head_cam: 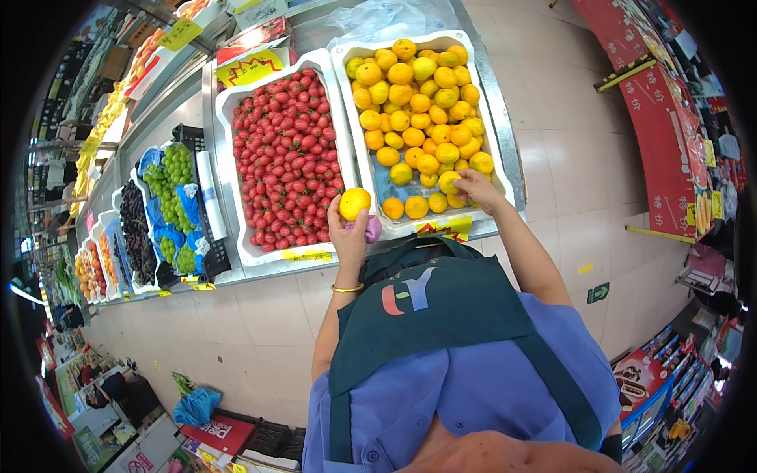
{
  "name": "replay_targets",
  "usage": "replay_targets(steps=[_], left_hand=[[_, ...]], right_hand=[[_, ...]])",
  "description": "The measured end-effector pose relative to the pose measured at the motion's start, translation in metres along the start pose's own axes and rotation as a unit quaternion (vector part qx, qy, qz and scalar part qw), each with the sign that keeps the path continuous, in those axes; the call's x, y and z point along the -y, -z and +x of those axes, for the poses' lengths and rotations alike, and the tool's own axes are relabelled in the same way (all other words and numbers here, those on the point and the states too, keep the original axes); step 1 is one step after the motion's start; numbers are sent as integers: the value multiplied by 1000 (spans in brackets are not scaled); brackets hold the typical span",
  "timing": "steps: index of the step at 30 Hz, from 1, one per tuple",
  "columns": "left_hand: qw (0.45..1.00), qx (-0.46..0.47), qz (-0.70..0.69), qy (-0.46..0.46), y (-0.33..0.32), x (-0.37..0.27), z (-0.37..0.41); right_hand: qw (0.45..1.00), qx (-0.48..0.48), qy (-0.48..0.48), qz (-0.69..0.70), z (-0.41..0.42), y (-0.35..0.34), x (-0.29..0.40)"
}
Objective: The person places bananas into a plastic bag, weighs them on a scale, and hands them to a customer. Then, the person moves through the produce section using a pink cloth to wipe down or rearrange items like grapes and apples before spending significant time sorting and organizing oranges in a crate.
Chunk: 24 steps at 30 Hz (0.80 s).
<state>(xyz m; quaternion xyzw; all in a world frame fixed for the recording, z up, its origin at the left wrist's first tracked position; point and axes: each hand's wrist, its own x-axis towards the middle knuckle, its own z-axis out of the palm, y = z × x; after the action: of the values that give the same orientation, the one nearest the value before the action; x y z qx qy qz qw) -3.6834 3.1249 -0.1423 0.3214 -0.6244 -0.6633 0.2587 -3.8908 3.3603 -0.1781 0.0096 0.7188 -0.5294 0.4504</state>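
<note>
My left hand (348, 241) holds a yellow mandarin (355, 204) and a crumpled purple cloth (373, 229) above the near corner between two white foam crates. My right hand (482, 190) reaches into the mandarin crate (501, 171), its fingers closed around a yellow-orange mandarin (449, 182) near the front right. Mandarins (420, 103) are piled towards the back of that crate. Near its front the blue bottom (384, 179) shows, with a short row of fruit along the front wall. Left of it stands a foam crate (227, 112) full of red cherry tomatoes (284, 156).
Farther left are a black crate with green grapes (171, 177), a white roll (212, 195) and dark grapes (138, 230). Yellow price signs (445, 228) hang on the front edges. A clear plastic bag (384, 20) lies behind the mandarins. Red-draped stands (659, 148) line the right aisle.
</note>
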Motion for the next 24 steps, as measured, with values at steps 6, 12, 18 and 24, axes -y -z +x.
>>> replay_targets(steps=[6, 12, 18, 24], left_hand=[[1000, -2, 22, -2, -2, 12, -9], [999, 14, 42, 25, 0, 14, -25], [998, 0, 48, 28, 1, 8, -31], [999, 6, 38, 33, 4, 14, -32]], right_hand=[[996, 60, 60, 21, 27, -80, 2], [982, -36, 102, -153, 78, -137, -22], [936, -96, 108, -322, 58, -146, -2], [900, -70, 164, -397, 58, -136, 2]])
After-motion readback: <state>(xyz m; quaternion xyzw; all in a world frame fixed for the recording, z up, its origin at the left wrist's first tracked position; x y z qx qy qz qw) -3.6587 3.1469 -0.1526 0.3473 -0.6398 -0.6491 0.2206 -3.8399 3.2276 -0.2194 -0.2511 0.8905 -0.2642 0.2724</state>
